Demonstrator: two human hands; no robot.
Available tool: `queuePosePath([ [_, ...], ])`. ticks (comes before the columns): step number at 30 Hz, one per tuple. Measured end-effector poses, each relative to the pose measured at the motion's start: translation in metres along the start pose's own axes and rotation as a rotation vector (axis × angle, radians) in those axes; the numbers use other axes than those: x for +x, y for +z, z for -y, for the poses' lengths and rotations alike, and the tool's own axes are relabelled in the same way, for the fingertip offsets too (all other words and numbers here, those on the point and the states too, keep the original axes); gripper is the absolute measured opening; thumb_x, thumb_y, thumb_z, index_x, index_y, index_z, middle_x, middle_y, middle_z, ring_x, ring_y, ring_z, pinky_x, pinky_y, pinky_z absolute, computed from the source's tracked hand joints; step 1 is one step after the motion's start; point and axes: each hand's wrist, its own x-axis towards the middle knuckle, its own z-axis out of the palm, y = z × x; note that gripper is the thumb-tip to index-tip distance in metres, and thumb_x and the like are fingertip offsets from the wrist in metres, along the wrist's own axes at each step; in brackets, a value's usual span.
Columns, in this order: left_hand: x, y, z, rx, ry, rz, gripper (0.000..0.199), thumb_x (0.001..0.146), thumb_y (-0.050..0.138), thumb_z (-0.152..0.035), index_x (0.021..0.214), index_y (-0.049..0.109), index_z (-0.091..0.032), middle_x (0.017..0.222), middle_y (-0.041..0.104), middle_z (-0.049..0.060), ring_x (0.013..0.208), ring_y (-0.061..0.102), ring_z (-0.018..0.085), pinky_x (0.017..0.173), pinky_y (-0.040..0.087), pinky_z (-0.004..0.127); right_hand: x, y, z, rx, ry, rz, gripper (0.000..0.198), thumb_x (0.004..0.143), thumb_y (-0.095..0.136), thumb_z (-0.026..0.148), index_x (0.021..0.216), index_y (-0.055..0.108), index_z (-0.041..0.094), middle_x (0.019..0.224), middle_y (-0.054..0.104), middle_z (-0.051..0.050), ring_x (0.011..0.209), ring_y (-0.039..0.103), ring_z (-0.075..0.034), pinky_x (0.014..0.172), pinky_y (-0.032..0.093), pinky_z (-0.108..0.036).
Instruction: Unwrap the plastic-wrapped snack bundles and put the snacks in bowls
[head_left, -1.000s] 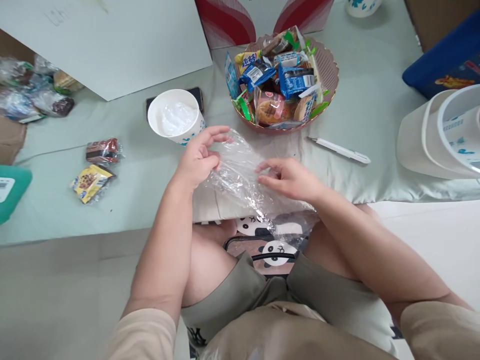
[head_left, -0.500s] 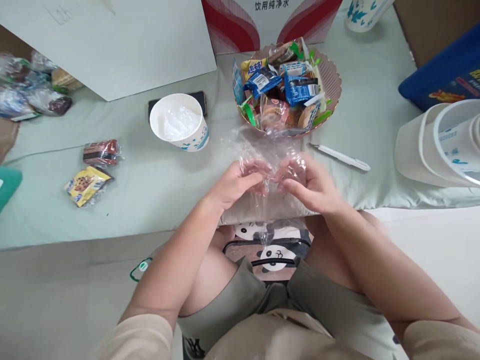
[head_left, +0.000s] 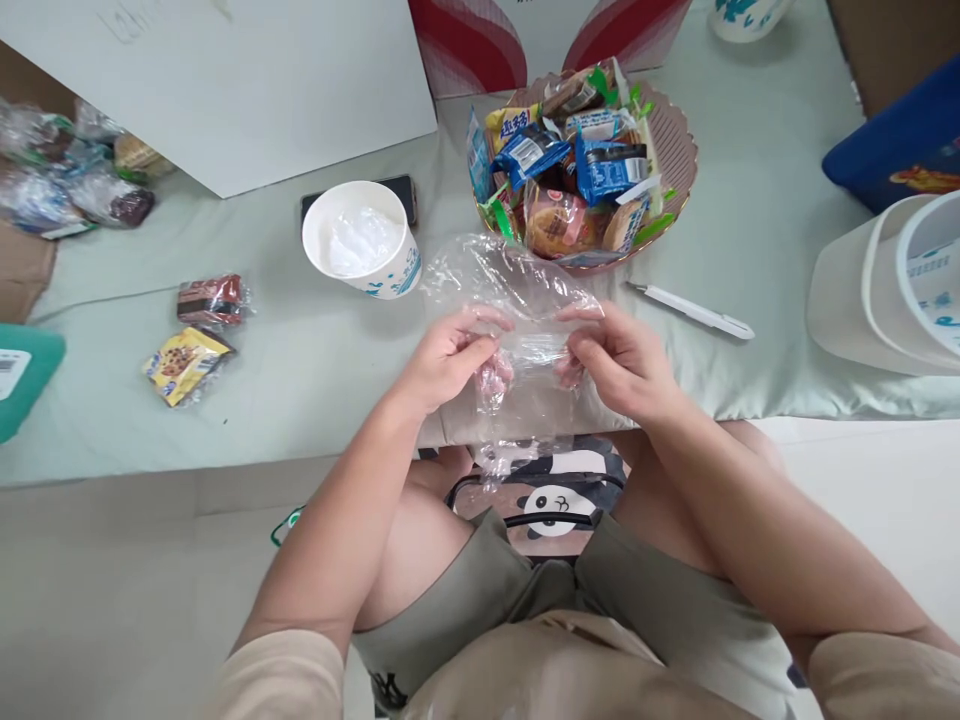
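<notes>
A clear plastic bag [head_left: 525,355] is stretched between my two hands over the table's front edge, its lower end hanging down towards my lap. My left hand [head_left: 457,360] pinches one side of it, with part of the fingers inside or behind the film. Opposite, my right hand [head_left: 619,360] grips the other side between thumb and fingers. Just beyond the bag stands a scalloped pink bowl [head_left: 679,150] heaped with wrapped snacks [head_left: 574,165]. A paper cup [head_left: 364,245] holding crumpled clear plastic is to the left of my left hand. Right of my right hand lies a white utility knife [head_left: 694,310].
Two wrapped snacks, one brown [head_left: 214,300] and one yellow [head_left: 187,365], lie at left. Behind the cup is a phone [head_left: 401,195]. Cartons, one a white box [head_left: 262,90], stand at the back. White plastic tubs [head_left: 855,290] and a blue package [head_left: 900,130] are at right.
My hands have moved apart, spreading the plastic bag wider between them. The view has shifted slightly, so the table things appear a little displaced.
</notes>
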Motion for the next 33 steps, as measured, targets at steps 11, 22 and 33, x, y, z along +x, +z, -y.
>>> queuePosePath([
  [11, -0.024, -0.022, -0.001, 0.213, 0.305, -0.031, 0.022, 0.081, 0.076, -0.045, 0.080, 0.080, -0.023, 0.110, 0.075, 0.007, 0.074, 0.070, 0.017, 0.066, 0.061, 0.032, 0.003, 0.003, -0.011, -0.124, -0.237, 0.134, 0.055, 0.088, 0.061, 0.030, 0.140, 0.047, 0.029, 0.137, 0.060, -0.010, 0.116, 0.063, -0.024, 0.086, 0.058, -0.038],
  [22, -0.015, -0.014, 0.003, 0.240, 0.334, -0.049, 0.025, 0.079, 0.068, -0.012, 0.099, 0.077, -0.023, 0.104, 0.078, 0.004, 0.092, 0.072, 0.018, 0.084, 0.059, 0.032, 0.011, 0.006, -0.023, 0.098, -0.005, -0.031, 0.024, 0.084, 0.064, 0.044, 0.078, 0.059, 0.021, 0.131, 0.062, -0.008, 0.088, 0.064, -0.019, 0.071, 0.052, -0.035],
  [33, -0.011, -0.029, -0.002, 0.204, 0.438, -0.001, 0.032, 0.086, 0.058, -0.043, 0.098, 0.079, -0.022, 0.112, 0.076, 0.010, 0.110, 0.068, 0.027, 0.094, 0.054, 0.040, 0.008, -0.008, -0.029, 0.012, 0.005, 0.066, 0.073, 0.087, 0.073, 0.045, 0.145, 0.030, 0.035, 0.092, 0.069, 0.002, 0.067, 0.067, -0.016, 0.061, 0.056, -0.031],
])
